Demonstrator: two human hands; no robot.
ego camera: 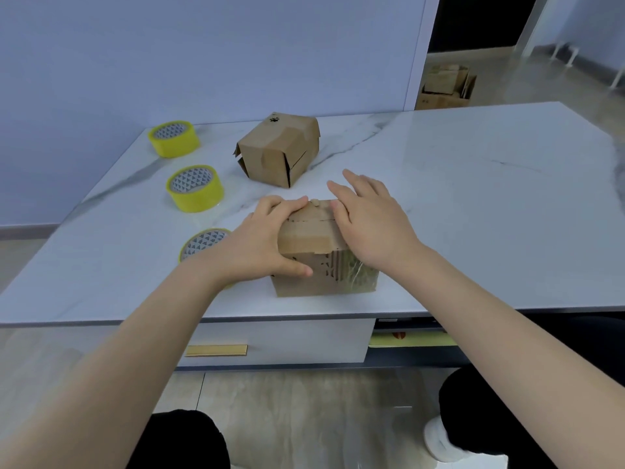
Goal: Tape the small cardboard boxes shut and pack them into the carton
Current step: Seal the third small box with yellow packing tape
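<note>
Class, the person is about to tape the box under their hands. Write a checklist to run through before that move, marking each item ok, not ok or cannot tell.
1. Near box steadied: ok. The left hand grips its top edge and the right hand presses flat on top.
2. Top flaps down: ok. They lie flat under the hands.
3. Top seam taped: cannot tell. The hands cover most of it.
4. Tape within reach: ok. Three yellow tape rolls lie left of the box.
5. A hand free for tape: not ok. Both are on the box.
6. Far box shut: not ok. Its flaps gape.
</note>
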